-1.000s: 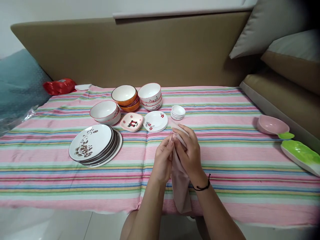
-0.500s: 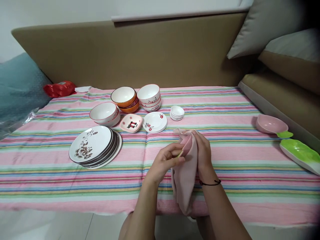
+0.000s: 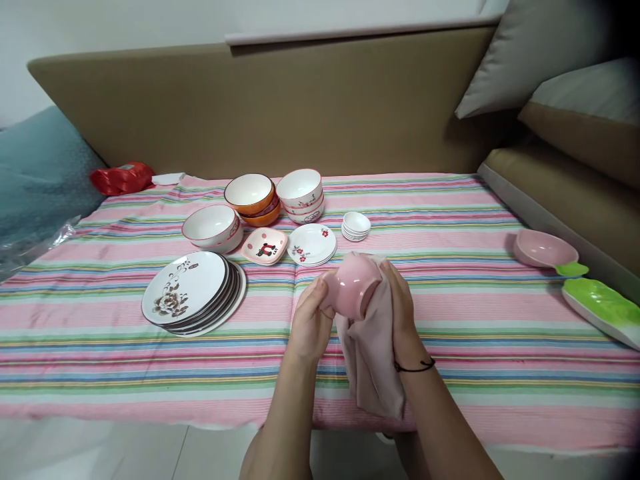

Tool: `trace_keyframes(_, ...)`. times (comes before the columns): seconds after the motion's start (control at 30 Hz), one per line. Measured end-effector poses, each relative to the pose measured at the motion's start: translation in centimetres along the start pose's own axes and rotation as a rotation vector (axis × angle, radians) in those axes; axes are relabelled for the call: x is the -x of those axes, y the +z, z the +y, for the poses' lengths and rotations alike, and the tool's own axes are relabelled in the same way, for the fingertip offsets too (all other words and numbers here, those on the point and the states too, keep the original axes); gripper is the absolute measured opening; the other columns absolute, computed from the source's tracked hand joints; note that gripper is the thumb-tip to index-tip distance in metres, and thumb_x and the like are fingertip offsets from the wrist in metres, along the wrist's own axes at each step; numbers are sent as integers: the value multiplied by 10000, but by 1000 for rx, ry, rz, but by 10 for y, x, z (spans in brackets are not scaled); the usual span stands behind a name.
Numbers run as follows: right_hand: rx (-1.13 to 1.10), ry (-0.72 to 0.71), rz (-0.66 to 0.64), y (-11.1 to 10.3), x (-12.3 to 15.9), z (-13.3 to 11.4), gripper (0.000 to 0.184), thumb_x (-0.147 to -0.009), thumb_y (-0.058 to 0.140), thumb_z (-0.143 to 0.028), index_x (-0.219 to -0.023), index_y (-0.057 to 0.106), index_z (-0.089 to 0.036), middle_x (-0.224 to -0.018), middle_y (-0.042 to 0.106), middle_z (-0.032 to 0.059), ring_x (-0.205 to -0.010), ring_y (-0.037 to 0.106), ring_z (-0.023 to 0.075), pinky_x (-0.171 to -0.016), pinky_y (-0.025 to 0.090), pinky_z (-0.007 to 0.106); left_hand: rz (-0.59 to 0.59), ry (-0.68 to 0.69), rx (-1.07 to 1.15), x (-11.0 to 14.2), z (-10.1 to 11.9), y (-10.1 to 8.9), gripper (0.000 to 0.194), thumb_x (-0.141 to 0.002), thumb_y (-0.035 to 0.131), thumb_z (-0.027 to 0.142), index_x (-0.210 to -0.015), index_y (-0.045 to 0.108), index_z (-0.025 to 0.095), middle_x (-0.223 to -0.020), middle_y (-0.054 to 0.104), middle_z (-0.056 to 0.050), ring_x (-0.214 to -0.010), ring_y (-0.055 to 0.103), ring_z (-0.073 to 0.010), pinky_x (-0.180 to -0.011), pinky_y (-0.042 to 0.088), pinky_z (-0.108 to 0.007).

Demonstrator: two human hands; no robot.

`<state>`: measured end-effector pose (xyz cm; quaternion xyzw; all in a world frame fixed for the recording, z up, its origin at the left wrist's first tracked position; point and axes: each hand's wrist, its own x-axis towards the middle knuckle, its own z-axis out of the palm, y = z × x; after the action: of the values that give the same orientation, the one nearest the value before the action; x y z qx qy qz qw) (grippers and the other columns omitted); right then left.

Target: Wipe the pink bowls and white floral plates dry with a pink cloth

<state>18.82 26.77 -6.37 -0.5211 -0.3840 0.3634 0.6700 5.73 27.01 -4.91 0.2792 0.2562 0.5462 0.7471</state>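
My left hand point(image 3: 314, 323) is closed around the handle end of a pink bowl point(image 3: 354, 283), whose glossy underside is turned toward me. A greyish-pink cloth point(image 3: 373, 360) hangs from my right hand point(image 3: 403, 303), which presses it against the bowl's right side. Part of the bowl's rim and inside is covered by the cloth. Beyond my hands are a stack of small white dishes point(image 3: 356, 225), white plates with red flowers point(image 3: 313, 243) and a square pink cat dish point(image 3: 265, 245).
To the left stands a stack of flower-patterned plates point(image 3: 183, 290). Behind it are white bowls point(image 3: 211, 227), orange bowls point(image 3: 250, 193) and more white bowls point(image 3: 301, 190). Far right lie another pink bowl point(image 3: 545, 248) and a green leaf-shaped dish point(image 3: 603, 308). A striped cloth point(image 3: 465, 400) covers the surface.
The pink bowl has been turned over, so its underside now shows instead of its edge. My left hand has shifted its hold to the handle end, and the cloth has moved with my right hand.
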Motion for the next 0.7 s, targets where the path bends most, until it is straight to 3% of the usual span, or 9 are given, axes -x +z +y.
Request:
trace_keyframes(0.1,-113,81,-44,7,1,-9,328,-886,451,-408,-970,664,-173,-1037,685,58,-1011,603,216,-926,438,360,-2,4,-145,0,2,0,356,-793,649,410,-1003,712,129,-949,693,-88,-881,611,-203,-688,449,-241)
trace_keyframes(0.17,-106,58,-99,9,3,-11,330,-904,432,-390,-1006,659,-173,-1087,675,50,-1056,591,208,-950,421,348,-16,7,-219,0,2,0,358,-806,630,418,-1014,712,138,-940,693,-83,-889,604,-205,-694,438,-245)
trace_keyframes(0.37,211,-223,-304,7,6,-10,315,-947,363,-334,-1081,615,-200,-1124,635,56,-1088,557,196,-967,396,345,-63,22,-408,3,4,-1,304,-841,585,392,-992,711,160,-1045,677,-81,-990,579,-239,-822,426,-295)
trace_keyframes(0.47,447,-368,-387,10,9,-10,292,-946,350,-285,-1057,608,-205,-1075,623,71,-1037,550,210,-919,409,367,-41,50,-526,5,6,1,248,-849,577,368,-930,712,177,-976,678,-55,-970,573,-229,-818,424,-284)
trace_keyframes(0.57,558,-420,-396,14,12,-8,292,-945,324,-247,-1040,596,-200,-1033,617,77,-995,543,214,-880,414,372,-27,58,-592,6,7,4,238,-863,555,358,-876,703,173,-898,664,-39,-902,566,-209,-790,425,-272)
trace_keyframes(0.7,512,-380,-329,16,11,-8,279,-947,331,-263,-933,602,-199,-954,624,63,-929,553,201,-836,419,349,-44,56,-544,6,4,4,243,-862,557,348,-908,709,163,-913,664,-46,-921,561,-212,-815,420,-276)
